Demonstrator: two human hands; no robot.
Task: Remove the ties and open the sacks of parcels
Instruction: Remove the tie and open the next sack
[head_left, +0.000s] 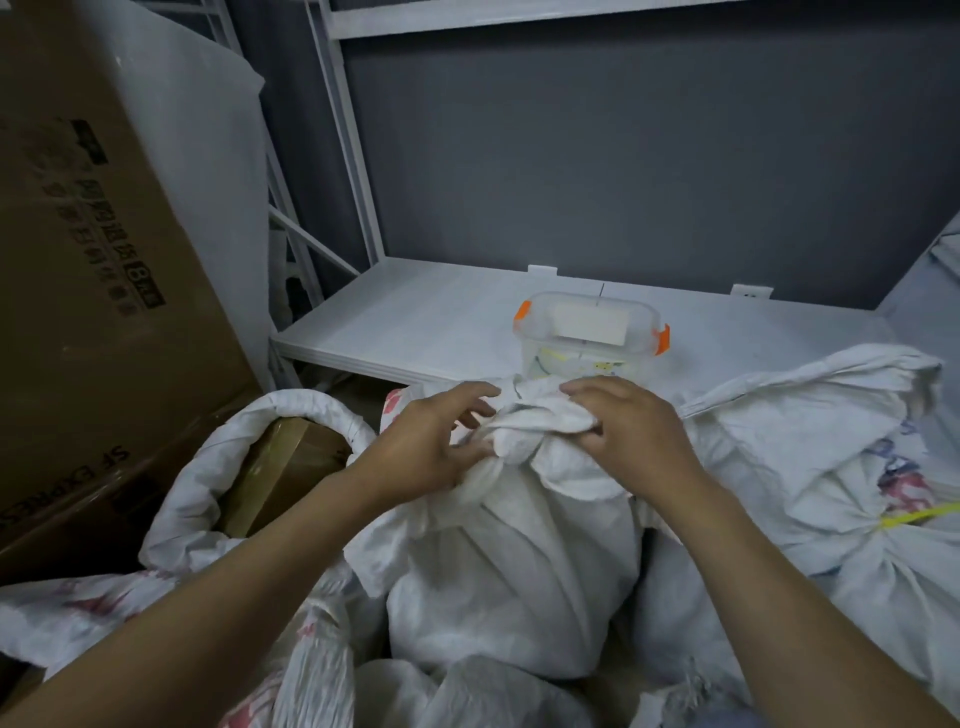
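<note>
A white woven sack (511, 566) stands in the middle, its neck bunched tight at the top. My left hand (426, 447) sits at the left of the bunched neck with fingers curled against the fabric. My right hand (631, 434) grips the gathered fabric from the right. Any tie on this neck is hidden in the folds. To the right lies another white sack (810, 452) closed with a yellow tie (919, 515). On the left an opened sack (192, 499) with a rolled-down rim shows a brown parcel (283, 473) inside.
A clear plastic box with orange clips (589, 332) sits on a low white shelf (415, 322) behind the sacks. A large brown carton (98, 270) leans at the left. More white sacks (83, 608) crowd the foreground. Grey wall behind.
</note>
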